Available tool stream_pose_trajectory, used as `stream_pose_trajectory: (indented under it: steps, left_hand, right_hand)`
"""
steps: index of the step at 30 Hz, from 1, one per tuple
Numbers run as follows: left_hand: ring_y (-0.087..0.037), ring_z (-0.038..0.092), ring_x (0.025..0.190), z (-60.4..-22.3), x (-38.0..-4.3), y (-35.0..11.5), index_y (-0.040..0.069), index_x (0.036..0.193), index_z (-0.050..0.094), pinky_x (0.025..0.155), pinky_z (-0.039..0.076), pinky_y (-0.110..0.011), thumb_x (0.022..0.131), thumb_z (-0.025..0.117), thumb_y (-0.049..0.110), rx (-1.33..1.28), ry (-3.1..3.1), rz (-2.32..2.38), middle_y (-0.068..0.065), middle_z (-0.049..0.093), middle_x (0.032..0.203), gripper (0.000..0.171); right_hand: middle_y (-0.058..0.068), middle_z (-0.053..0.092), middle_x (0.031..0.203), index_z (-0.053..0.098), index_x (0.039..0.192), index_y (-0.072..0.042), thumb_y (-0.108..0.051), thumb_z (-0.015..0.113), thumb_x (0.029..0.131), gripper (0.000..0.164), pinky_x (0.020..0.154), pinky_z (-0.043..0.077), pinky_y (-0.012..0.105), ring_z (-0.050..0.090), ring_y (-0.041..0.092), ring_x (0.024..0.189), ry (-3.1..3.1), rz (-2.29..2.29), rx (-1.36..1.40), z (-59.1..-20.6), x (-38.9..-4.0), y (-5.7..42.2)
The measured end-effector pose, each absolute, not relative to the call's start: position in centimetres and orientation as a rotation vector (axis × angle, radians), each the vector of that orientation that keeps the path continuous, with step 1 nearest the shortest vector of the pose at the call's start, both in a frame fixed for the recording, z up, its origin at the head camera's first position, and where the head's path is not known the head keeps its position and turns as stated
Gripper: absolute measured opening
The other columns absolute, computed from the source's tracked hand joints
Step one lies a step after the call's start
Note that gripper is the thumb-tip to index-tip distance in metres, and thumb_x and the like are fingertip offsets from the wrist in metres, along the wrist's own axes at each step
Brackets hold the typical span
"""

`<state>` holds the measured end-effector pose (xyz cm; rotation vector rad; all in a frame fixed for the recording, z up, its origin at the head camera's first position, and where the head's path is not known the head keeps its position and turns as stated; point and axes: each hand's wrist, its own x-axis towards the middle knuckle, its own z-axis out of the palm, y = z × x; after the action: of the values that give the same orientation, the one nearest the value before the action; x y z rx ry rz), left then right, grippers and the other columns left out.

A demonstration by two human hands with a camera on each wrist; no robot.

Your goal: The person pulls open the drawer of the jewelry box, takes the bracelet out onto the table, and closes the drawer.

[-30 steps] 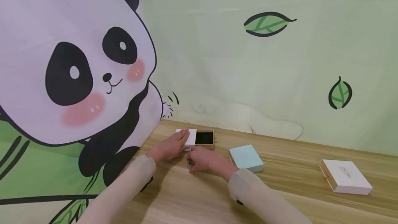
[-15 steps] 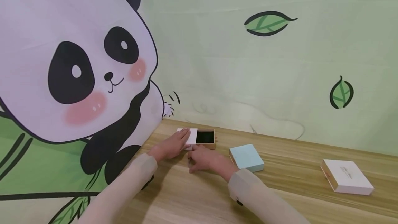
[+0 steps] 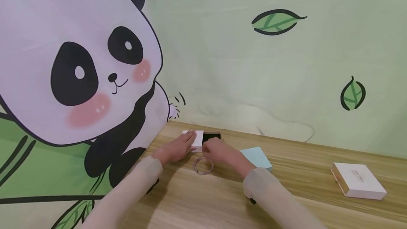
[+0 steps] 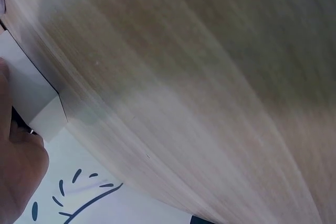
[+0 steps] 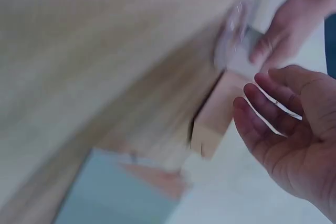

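Note:
A white drawer box [image 3: 198,139] lies near the back of the table, its inner tray [image 5: 212,116] slid partly out to the right with a dark lining showing. My left hand [image 3: 178,147] holds the white sleeve, fingers over its top and thumb along the near side. Close to the tray's front, my right hand [image 3: 217,150] overlaps the opening in the head view. Its fingers [image 5: 257,121] are loosely bent with nothing between them in the right wrist view. A pale, translucent bangle [image 3: 195,166] is on the wood in front of the box.
To the right stands a light blue box [image 3: 258,156], partly covered by my right forearm. Farther right is another white box [image 3: 360,179] with small print on its lid. A panda-print cloth [image 3: 133,91] borders the table [image 3: 197,204] at the left and back.
My right hand has let go of the bangle and moved up and right to the tray. The bangle now shows on the table. My left hand keeps its hold on the sleeve.

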<state>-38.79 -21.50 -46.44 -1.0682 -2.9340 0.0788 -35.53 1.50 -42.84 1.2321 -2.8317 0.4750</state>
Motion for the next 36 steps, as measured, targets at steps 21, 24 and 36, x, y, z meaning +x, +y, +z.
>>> stream_pose_trajectory:
  steps: [21,24,36]
  left_hand:
    - [-0.037,0.016,0.154,-46.4,-39.1,-21.1,-0.006,0.159,0.019,0.124,0.017,-0.049,0.111,0.036,0.035,-1.018,-3.012,0.043,-0.024,0.016,0.167,0.065]
    - [-0.037,0.016,0.154,-46.4,-39.1,-21.1,-0.006,0.159,0.019,0.124,0.017,-0.048,0.111,0.037,0.035,-1.014,-3.009,0.027,-0.024,0.017,0.167,0.065]
    - [-0.039,0.018,0.154,-46.0,-38.7,-21.1,-0.008,0.158,0.02,0.124,0.019,-0.05,0.111,0.038,0.032,-1.027,-3.01,0.014,-0.026,0.017,0.166,0.064]
  right_hand:
    - [-0.005,0.034,0.052,0.041,0.053,-0.014,-0.018,0.071,0.096,0.052,0.052,0.031,0.025,0.032,0.011,0.051,-3.032,0.349,0.838,-43.2,-37.9,5.0]
    - [-0.004,0.035,0.053,0.044,0.054,-0.013,-0.015,0.071,0.096,0.05,0.053,0.032,0.025,0.034,0.012,0.052,-3.033,0.357,0.801,-43.3,-38.0,4.9]
    - [-0.001,0.049,0.06,0.062,0.068,-0.006,-0.01,0.069,0.096,0.029,0.056,0.039,0.027,0.04,0.013,0.057,-2.987,0.33,0.828,-43.0,-37.5,4.7]
